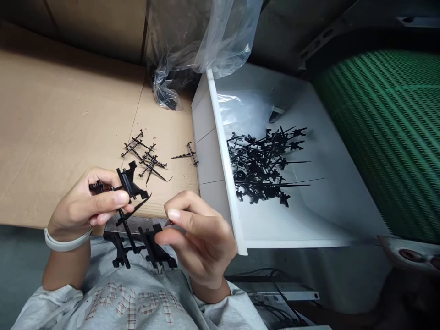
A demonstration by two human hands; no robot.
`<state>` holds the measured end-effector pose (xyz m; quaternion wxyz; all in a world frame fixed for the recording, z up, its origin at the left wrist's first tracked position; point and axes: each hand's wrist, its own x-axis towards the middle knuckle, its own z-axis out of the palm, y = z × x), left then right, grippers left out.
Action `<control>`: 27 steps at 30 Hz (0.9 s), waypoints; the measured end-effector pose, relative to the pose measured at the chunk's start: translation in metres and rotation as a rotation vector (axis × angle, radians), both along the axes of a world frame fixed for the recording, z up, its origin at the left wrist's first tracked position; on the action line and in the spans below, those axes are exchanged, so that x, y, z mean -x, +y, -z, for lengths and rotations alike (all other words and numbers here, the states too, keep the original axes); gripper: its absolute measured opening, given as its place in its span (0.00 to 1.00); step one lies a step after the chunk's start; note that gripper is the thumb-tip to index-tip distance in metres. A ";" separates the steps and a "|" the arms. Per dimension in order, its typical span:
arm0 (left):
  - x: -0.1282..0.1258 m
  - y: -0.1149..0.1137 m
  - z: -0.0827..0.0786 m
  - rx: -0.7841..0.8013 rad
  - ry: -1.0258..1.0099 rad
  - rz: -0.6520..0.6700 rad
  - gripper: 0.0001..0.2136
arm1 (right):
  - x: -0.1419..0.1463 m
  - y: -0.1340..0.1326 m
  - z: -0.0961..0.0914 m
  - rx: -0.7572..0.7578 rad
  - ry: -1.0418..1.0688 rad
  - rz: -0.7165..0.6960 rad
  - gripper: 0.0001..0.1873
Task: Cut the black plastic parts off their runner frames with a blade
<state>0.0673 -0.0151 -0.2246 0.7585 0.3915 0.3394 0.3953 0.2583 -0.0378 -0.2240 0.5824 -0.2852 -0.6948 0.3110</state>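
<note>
Head view: left hand [84,204] pinching black plastic runner [129,183] between thumb and fingers; right hand [197,240] pinching its lower part, both at front edge of cardboard worktop [62,114]. Loose runners [146,158] near worktop right edge; black heap [264,167] in white tray [220,137].

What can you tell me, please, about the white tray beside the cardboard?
The white tray looks like smooth plastic, shallow, with a raised rim; its left wall shows panel seams. It sits against the brown cardboard, and its near corner is by the person's right hand. Inside lie a heap of spiky black plastic parts and a clear film.
</note>
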 end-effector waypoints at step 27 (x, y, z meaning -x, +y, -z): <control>-0.002 0.000 -0.004 0.015 0.036 -0.033 0.10 | -0.004 0.003 0.003 -0.026 0.001 -0.058 0.13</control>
